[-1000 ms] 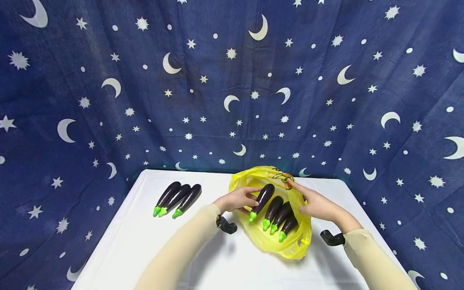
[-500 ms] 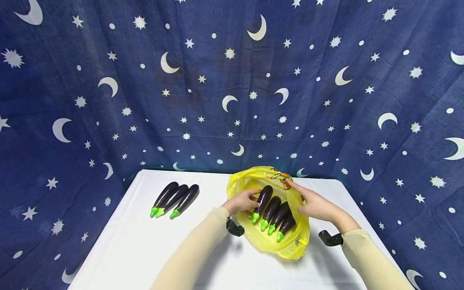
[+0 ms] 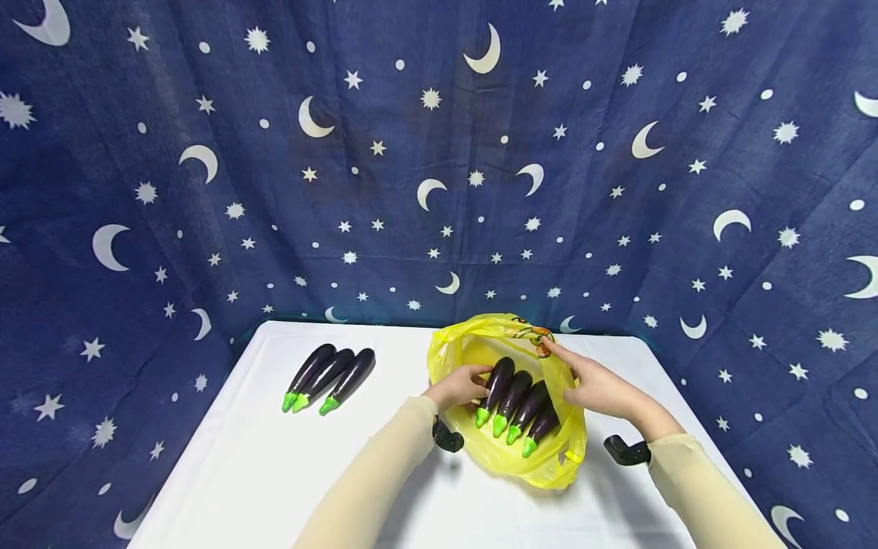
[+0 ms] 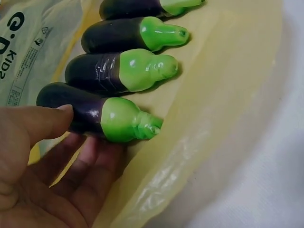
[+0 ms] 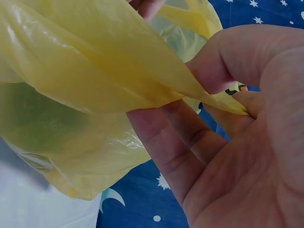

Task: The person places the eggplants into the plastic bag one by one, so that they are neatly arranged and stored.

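Note:
A yellow plastic bag [image 3: 511,463] lies on the table with its mouth held wide, and several dark purple eggplants with green stem ends sit side by side in it. My left hand [image 3: 459,386] reaches into the mouth and holds the leftmost eggplant [image 3: 501,377]. In the left wrist view the thumb lies on that eggplant [image 4: 85,111] and the fingers are along its near side. At the bag's right edge, my right hand [image 3: 604,387] grips the rim. The right wrist view shows the plastic [image 5: 142,61] between its thumb and fingers.
Three more eggplants [image 3: 331,377] lie together on the left of the white-covered table [image 3: 274,480]. Behind the table hangs a blue cloth [image 3: 384,191] with moons and stars. Each wrist carries a black camera mount.
My left hand has moved right and lowered its eggplant into the bag beside the others. The right hand has stayed at the bag's edge.

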Demonstrator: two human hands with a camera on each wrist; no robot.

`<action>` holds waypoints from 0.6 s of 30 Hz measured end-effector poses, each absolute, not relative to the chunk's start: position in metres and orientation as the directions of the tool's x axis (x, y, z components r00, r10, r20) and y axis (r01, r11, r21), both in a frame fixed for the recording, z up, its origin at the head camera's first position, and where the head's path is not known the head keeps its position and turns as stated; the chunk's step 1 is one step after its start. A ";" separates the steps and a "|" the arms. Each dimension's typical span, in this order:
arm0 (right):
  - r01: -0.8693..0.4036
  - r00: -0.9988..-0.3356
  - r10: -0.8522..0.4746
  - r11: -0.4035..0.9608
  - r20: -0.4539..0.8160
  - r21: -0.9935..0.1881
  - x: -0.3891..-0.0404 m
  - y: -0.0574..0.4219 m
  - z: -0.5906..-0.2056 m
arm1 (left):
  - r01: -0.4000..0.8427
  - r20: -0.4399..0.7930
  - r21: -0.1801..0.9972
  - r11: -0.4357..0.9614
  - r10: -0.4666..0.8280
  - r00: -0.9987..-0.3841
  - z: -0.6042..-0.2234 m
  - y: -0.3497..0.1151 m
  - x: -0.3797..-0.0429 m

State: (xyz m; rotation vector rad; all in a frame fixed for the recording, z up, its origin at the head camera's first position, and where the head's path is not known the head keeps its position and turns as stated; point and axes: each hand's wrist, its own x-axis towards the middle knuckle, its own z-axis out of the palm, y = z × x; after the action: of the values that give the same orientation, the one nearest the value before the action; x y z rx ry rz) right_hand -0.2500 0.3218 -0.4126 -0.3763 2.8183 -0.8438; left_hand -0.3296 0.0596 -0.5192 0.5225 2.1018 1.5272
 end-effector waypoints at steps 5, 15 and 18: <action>-0.198 -0.951 -0.296 0.805 -0.089 -0.559 -0.250 0.321 -0.412 | 0.046 -0.160 0.941 0.336 0.560 -0.813 -0.520 0.059 -0.329; -0.190 -0.952 -0.291 0.809 -0.097 -0.556 -0.250 0.322 -0.413 | 0.088 -0.145 0.926 0.368 0.561 -0.815 -0.524 0.063 -0.327; -0.192 -0.951 -0.293 0.805 -0.095 -0.561 -0.250 0.323 -0.413 | 0.111 -0.144 0.913 0.394 0.562 -0.814 -0.524 0.065 -0.326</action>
State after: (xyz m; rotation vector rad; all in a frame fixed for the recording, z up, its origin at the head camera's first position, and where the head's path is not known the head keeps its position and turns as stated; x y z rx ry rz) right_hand -0.2502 0.3225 -0.4132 -0.3812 2.8151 -0.8461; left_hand -0.3257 0.0648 -0.5244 0.5774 2.2240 1.4077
